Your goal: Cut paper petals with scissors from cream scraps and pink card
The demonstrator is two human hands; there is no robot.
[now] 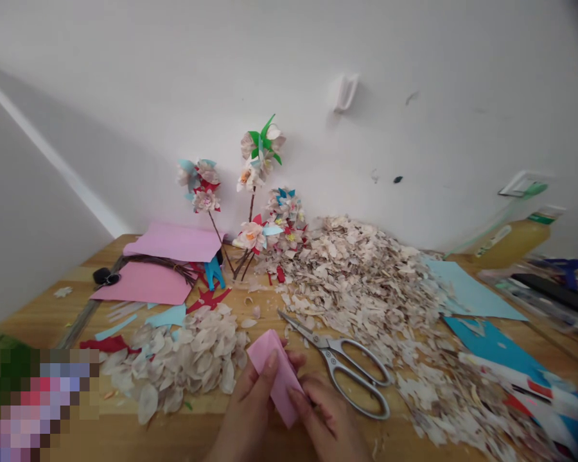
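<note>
A folded piece of pink paper [275,375] is held between both hands, just above the table's front part. My left hand [256,398] grips its left side, thumb on top. My right hand [324,410] pinches the lower right edge with the thumb on the paper. Beside my right hand lie metal scissors [340,362], their blades slightly apart and pointing up and left. Left of my hands spreads a pile of pale, rounded petals [197,359].
Handmade flowers on twigs [253,192] lean at the wall. A large heap of pale scraps [366,276] covers the middle right. Pink sheets [149,282] and dark twigs lie left; blue sheets [501,346] and a yellow bottle [515,240] are right.
</note>
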